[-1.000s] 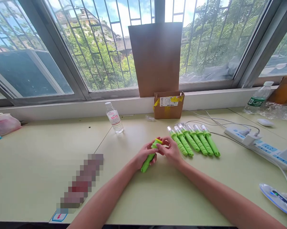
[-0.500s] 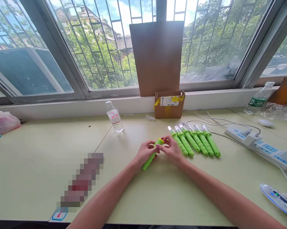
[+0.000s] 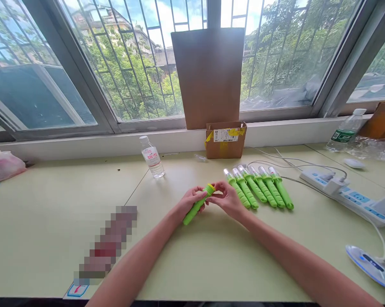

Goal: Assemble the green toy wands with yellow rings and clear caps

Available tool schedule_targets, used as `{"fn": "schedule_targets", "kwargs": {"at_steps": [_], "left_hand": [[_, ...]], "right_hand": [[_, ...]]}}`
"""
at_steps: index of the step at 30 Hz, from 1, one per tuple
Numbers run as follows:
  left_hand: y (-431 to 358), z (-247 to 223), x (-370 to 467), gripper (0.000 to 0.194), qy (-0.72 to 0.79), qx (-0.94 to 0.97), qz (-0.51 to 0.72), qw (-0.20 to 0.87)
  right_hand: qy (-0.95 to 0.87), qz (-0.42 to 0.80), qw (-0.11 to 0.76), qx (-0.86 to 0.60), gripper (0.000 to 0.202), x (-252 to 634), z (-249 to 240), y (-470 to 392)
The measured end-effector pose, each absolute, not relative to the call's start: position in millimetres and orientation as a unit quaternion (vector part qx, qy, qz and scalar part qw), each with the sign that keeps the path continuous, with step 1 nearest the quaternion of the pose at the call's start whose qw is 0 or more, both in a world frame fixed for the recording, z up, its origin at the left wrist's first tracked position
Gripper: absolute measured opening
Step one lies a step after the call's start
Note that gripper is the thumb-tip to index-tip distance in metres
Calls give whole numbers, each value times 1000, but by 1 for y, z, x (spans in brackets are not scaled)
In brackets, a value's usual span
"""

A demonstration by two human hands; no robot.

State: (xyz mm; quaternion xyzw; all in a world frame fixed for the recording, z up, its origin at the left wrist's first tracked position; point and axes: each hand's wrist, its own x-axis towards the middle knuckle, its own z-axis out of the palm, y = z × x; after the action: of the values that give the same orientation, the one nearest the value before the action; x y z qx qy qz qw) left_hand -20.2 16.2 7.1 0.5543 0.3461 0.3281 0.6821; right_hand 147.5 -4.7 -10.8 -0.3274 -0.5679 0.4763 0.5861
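My left hand (image 3: 192, 201) is wrapped round a green ribbed plastic tube (image 3: 196, 209) that slants up to the right over the table. A yellow ring (image 3: 209, 188) rims its upper end. My right hand (image 3: 227, 198) is closed in a pinch at that end, thumb and forefinger against the yellow ring. Whether a small part sits between those fingertips is hidden. Just right of my right hand, several green tubes with clear tips (image 3: 259, 187) lie side by side, slanting, their tips toward the window.
A water bottle (image 3: 152, 157) stands left of centre. Behind my hands are a small cardboard box (image 3: 224, 149) and a tall brown board (image 3: 209, 76) against the window. A power strip (image 3: 348, 197) with cables and a white oval device (image 3: 369, 266) lie at right. A blurred-out strip (image 3: 105, 243) is at left.
My left hand and the green tube have shifted slightly left, and the tube lies flatter. My right fingers have moved a little, staying at the yellow end.
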Motion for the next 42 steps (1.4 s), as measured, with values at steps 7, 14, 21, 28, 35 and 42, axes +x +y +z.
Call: {"fn": "schedule_targets", "kwargs": {"at_steps": [7,14,21,28,35,42], "left_hand": [[18,14,-22,45,376,583,304,653],[19,14,-22,42,420,655,309,547],[14,5,-17,31,395,701,371,464],[17,0,-19,32,429,678,358,477],[22,1,-24,34,406,648,331,553],[22,5,-28,38,389,639,306,588]], "right_hand": [[-540,452,614,-356,43,141,-19,-3],[-541,379,640,-392,40,143,-19,1],[-530,375,643,-407,40,146,-21,3],[-543,376,630,-409,37,151,-27,5],[-576,361,612,-404,30,154,-32,8],[-577,368,609,-402,30,154,-30,8]]}}
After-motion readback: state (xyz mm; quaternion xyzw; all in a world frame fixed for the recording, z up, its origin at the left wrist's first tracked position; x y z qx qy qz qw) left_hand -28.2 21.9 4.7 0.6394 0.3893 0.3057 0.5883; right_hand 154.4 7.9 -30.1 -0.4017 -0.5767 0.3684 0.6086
